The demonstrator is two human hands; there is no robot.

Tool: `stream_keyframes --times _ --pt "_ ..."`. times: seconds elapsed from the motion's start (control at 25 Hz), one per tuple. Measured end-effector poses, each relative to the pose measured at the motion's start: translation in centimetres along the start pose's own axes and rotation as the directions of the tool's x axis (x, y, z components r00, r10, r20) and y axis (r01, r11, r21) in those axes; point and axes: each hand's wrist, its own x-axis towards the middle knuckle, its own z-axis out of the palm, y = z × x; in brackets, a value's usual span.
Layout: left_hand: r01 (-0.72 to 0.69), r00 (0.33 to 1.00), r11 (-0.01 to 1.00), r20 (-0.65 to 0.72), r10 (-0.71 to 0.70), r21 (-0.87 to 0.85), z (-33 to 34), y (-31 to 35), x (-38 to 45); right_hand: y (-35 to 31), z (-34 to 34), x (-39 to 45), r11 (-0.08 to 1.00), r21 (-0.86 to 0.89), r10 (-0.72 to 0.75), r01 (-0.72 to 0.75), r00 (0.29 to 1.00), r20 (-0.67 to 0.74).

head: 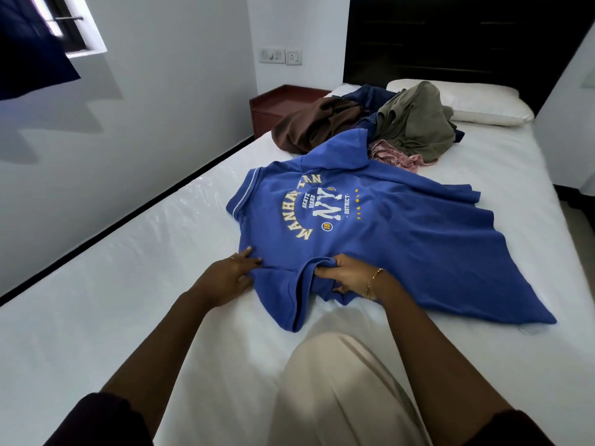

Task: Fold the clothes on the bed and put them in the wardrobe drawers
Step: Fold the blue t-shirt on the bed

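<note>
A blue shirt point(386, 233) with "MANHATTAN NY" printed on it lies spread on the white bed point(128, 284), print side up. My left hand point(233, 276) rests with straight fingers on the shirt's near edge by the shoulder. My right hand point(346, 275) grips a bunched fold of the near sleeve, fingers curled round the cloth. Behind the shirt sits a heap of unfolded clothes: a brown garment point(315, 125), an olive one point(415, 120), a dark blue one point(370, 94) and a pink one point(399, 156).
A white pillow point(483, 103) lies against the dark headboard point(450, 40). A reddish bedside table point(277, 106) stands left of the bed by the wall. My knee in beige cloth point(338, 387) rests on the mattress. A dark blue cloth point(29, 46) hangs by the window.
</note>
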Motion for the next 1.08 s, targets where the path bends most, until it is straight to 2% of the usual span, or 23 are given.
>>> stream_keyframes --times 0.08,0.12,0.16,0.2,0.28,0.32,0.4,0.48,0.56,0.64,0.72,0.84,0.92,1.0,1.08 --pt "0.182 0.981 0.945 -0.017 -0.193 -0.271 -1.4 1.2 0.6 -0.3 -1.1 -0.6 0.993 0.119 -0.027 0.020 0.998 0.058" --pt "0.216 0.963 0.905 -0.074 -0.260 -0.367 -1.8 1.8 1.4 -0.6 -1.8 -0.7 0.968 0.246 -0.058 0.048 0.998 0.033" --pt "0.241 0.938 0.872 -0.129 -0.323 -0.426 -2.2 2.4 2.4 -1.1 -2.5 -0.8 0.924 0.371 -0.079 0.092 0.996 -0.051" --pt "0.274 0.910 0.839 -0.157 -0.385 -0.470 -2.4 2.8 3.6 -1.4 -3.4 -0.2 0.893 0.425 -0.070 0.150 0.978 -0.198" --pt "0.423 0.827 0.767 -0.141 -0.545 -0.483 -1.8 2.6 5.8 -1.2 -4.5 1.5 0.915 0.368 0.038 0.166 0.872 -0.488" --pt "0.535 0.770 0.723 -0.098 -0.630 -0.437 -1.1 2.0 6.5 -0.6 -4.8 2.2 0.928 0.351 0.102 0.126 0.820 -0.563" --pt "0.663 0.700 0.671 -0.042 -0.713 -0.331 -0.1 1.2 6.8 1.0 -4.9 2.7 0.923 0.382 0.191 0.052 0.799 -0.571" --pt "0.641 0.739 0.731 -0.070 -0.670 -0.232 0.7 1.0 6.5 1.8 -4.8 2.2 0.922 0.385 0.173 0.046 0.841 -0.513" --pt "0.582 0.803 0.810 -0.105 -0.587 -0.070 1.0 1.1 6.1 1.7 -4.9 1.6 0.961 0.275 0.099 0.031 0.888 -0.449" --pt "0.569 0.817 0.817 -0.172 -0.550 0.090 0.6 0.8 5.6 1.5 -4.4 1.7 0.994 0.110 0.048 -0.002 0.906 -0.420" --pt "0.531 0.840 0.836 -0.217 -0.497 0.141 0.1 -0.1 5.0 1.5 -3.3 1.8 0.997 0.076 0.026 0.005 0.916 -0.401" --pt "0.407 0.907 0.913 -0.125 -0.402 0.016 -0.4 -0.8 3.4 1.5 -2.1 2.1 0.997 0.069 -0.003 0.033 0.916 -0.401" --pt "0.356 0.925 0.934 -0.137 -0.355 -0.023 -0.1 -1.0 2.4 1.7 -1.5 2.1 0.998 0.054 -0.003 0.026 0.922 -0.388" --pt "0.349 0.899 0.930 -0.238 -0.368 -0.118 0.2 -1.7 1.8 2.2 -0.8 2.1 1.000 -0.020 -0.026 0.020 0.923 -0.383" --pt "0.387 0.828 0.849 -0.269 -0.491 -0.359 0.1 -2.5 1.4 2.4 -0.6 2.0 0.997 -0.067 -0.062 0.038 0.910 -0.411"
